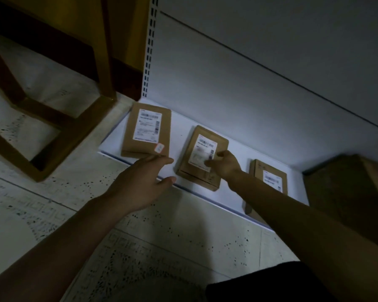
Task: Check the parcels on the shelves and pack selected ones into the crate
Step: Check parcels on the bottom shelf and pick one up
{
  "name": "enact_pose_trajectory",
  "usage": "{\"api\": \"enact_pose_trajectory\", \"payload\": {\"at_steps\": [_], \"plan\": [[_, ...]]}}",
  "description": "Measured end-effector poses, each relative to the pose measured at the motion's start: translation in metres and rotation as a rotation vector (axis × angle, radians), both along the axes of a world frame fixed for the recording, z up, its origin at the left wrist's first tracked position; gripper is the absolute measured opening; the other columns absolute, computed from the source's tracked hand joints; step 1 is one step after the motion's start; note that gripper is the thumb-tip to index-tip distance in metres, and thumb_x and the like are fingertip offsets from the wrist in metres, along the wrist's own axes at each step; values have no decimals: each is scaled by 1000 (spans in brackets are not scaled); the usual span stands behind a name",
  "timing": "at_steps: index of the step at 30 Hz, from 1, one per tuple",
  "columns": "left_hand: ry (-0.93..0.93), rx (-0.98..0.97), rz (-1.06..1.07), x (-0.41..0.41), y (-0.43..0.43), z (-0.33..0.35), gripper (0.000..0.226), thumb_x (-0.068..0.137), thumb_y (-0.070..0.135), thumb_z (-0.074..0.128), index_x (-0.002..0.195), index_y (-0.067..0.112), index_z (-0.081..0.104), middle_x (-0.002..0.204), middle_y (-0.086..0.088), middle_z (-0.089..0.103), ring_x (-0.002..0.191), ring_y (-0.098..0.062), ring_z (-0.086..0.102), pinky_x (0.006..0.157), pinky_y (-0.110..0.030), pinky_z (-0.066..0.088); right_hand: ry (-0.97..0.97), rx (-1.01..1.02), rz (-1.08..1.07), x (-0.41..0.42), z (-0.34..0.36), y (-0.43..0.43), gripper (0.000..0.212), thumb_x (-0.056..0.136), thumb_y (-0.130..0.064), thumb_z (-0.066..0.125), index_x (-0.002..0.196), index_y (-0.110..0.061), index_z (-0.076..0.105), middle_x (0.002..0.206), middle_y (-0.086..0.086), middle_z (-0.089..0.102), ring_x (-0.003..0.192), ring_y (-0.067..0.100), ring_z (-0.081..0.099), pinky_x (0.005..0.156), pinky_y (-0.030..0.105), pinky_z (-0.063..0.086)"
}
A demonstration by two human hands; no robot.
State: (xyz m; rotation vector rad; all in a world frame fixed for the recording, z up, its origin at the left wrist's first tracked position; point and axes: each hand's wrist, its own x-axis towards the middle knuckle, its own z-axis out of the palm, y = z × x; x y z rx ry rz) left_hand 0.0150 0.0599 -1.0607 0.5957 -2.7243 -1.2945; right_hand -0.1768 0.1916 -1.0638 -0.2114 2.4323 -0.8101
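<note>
Cardboard parcels [146,130] on white shelf [180,131], left hand [138,184] open, right hand [226,164] on middle parcel [189,171], grip unclear, wooden frame [63,136] left.

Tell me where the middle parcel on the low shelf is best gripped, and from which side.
Likely its front edge, coming from the front. The middle parcel lies flat and thin on the shelf, so only edges offer purchase, and the front one sits by the shelf lip. The gap beside the left parcel also frees its left edge. The right hand rests on its label.
</note>
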Motion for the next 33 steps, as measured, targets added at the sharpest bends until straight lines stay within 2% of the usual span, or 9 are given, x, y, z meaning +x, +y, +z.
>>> {"api": "enact_pose_trajectory", "payload": {"at_steps": [4,8,11,13,16,19,22,27,33], "plan": [[-41,8,-73,-4,0,-14,48,91,40,57,136,28,46,145,6,43,125,-12,45,101,-36,43,-43,229,177,6,-2,39,68,89,-29,66,144,-10,30,141,12,45,123,28,48,85,27,40],[-60,41,-52,0,-2,-14,47,90,39,58,135,28,47,141,4,48,118,-13,51,97,-34,45,0,380,339,4,-13,39,73,90,-40,63,146,-11,27,145,17,39,132,35,39,108,41,36],[-66,-45,-72,13,0,-5,48,90,39,57,135,26,48,140,3,49,119,-14,51,97,-34,45,50,397,267,7,-38,18,127,52,-92,54,151,-25,11,157,18,14,142,43,17,113,63,14],[-94,-106,-76,25,0,1,48,91,37,57,136,23,48,139,0,50,119,-16,51,93,-31,43,-2,342,137,19,-56,2,150,31,-101,46,151,-28,-5,159,18,-11,144,46,-5,110,69,-2],[-134,-138,-42,48,1,10,48,92,36,55,137,23,46,140,1,50,122,-16,49,92,-25,38,90,326,39,38,-56,-22,142,45,-97,46,151,-21,-13,155,19,-25,142,45,-19,104,73,-6],[-159,-116,0,67,4,24,64,79,57,46,137,30,45,139,9,49,121,-10,49,92,-26,39,92,311,-10,35,-65,-34,133,57,-89,53,152,-18,-7,156,17,-23,143,39,-21,104,73,-4],[-106,-83,53,73,10,36,71,70,60,43,133,28,50,130,8,54,112,-8,52,79,-22,39,149,321,-8,37,-74,-26,121,63,-82,58,152,-18,5,159,16,-13,145,38,-13,108,69,6],[-104,-143,114,51,16,34,53,85,49,53,134,27,49,127,5,57,109,-10,53,79,-25,42,190,187,31,33,-56,-7,108,67,-74,60,149,-19,16,159,11,-8,145,36,5,109,63,16],[30,317,279,2,39,50,34,92,49,51,118,27,50,119,2,53,110,-17,50,87,-32,42,382,13,184,27,24,9,107,64,-75,58,147,-21,19,154,8,9,139,35,17,106,60,23]]}}
